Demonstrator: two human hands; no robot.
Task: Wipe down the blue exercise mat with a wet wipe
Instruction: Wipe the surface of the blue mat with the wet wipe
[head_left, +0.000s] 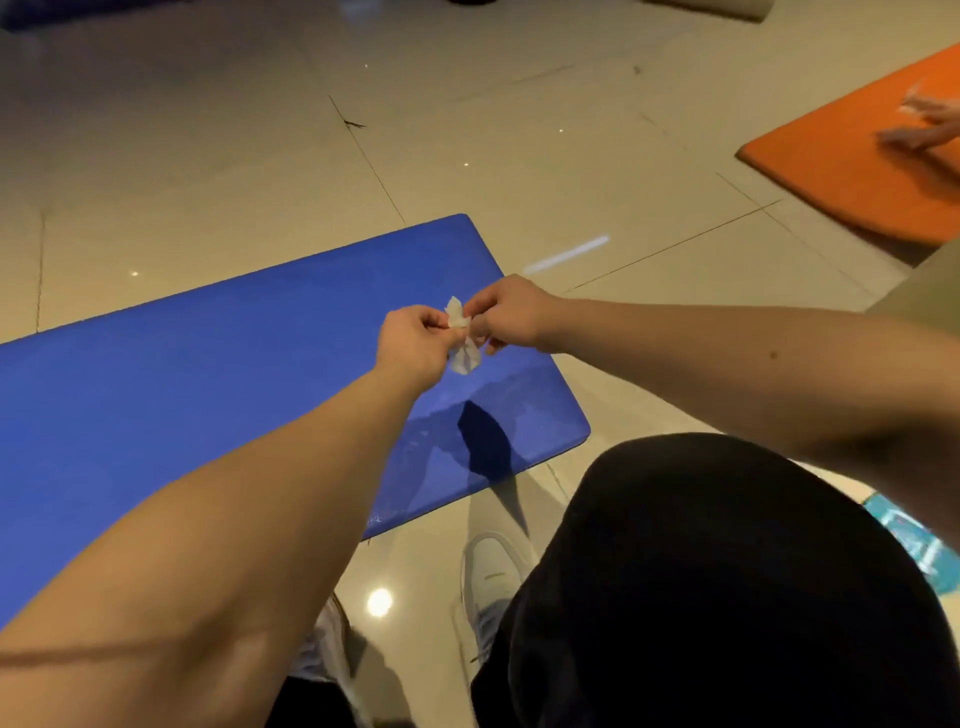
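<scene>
The blue exercise mat (208, 389) is laid flat on the tiled floor (208, 156), with one short end near the person's knee. Faint pale smears are seen by the mat's near right corner, which may be taken as a patch already wiped. No such marks are shown on the long stretch toward the left, so most of the wiping is judged to be left. The wet wipe (461, 340) is held in the air above that end, crumpled small and not touching the mat. It is pinched from both sides: the grip of the left hand (413, 343) is clenched on its left edge, and the grip of the right hand (506, 317) is closed on its upper right edge. The wipe is judged to be in the course of being pulled open or refolded before it is pressed to the surface
</scene>
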